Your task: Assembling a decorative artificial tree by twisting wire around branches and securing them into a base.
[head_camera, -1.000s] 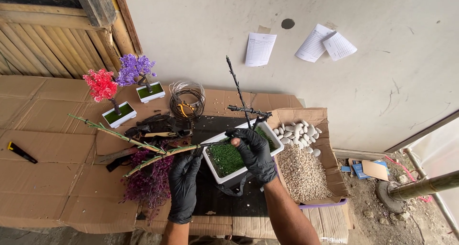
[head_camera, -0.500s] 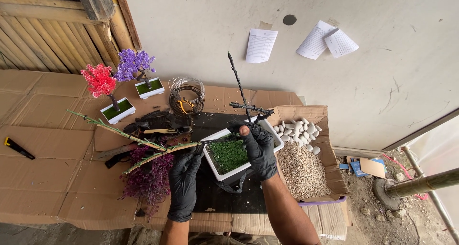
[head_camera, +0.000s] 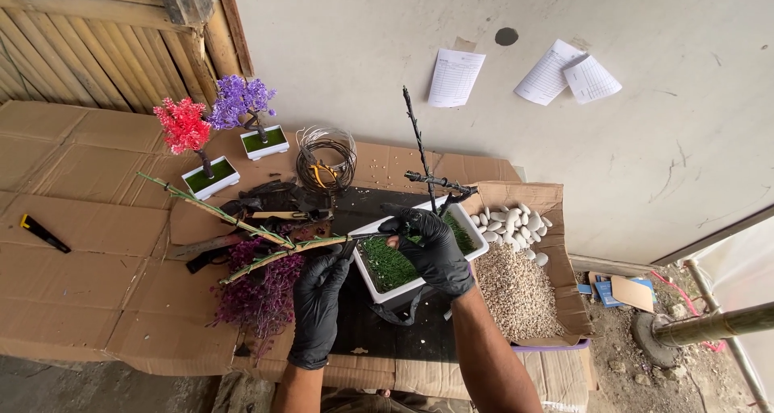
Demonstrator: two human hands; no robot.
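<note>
Far to the left of both hands, a small black-and-yellow tool (head_camera: 44, 233) lies on the flattened cardboard (head_camera: 81, 292). Beyond the left hand stand two finished miniature trees, one red (head_camera: 187, 131) and one purple (head_camera: 240, 100), each in a white pot. Closer in, a pile of loose purple foliage (head_camera: 260, 296) lies just beside the left hand's knuckles.

The left hand (head_camera: 318, 304), in a black glove, is closed around the near end of a thin green-wrapped stem (head_camera: 274, 254), which runs out to that hand's left over the dark branch pieces. Past its fingertips lies a coil of wire (head_camera: 325, 156).

The right hand (head_camera: 431, 248), also gloved, rests on the grass-green insert of a white rectangular pot (head_camera: 367, 272), its fingers curled at the foot of a bare dark trunk (head_camera: 421, 151) that stands upright in the pot. Whether those fingers grip the trunk or only steady it cannot be told.

To the right of that hand sit white pebbles (head_camera: 512, 219) and fine gravel (head_camera: 516, 288) in a cardboard box.

Judged step: assembling a tree, trunk seated, branch not yet attached. The stem end needs bringing to the trunk while the pot stays steady.
</note>
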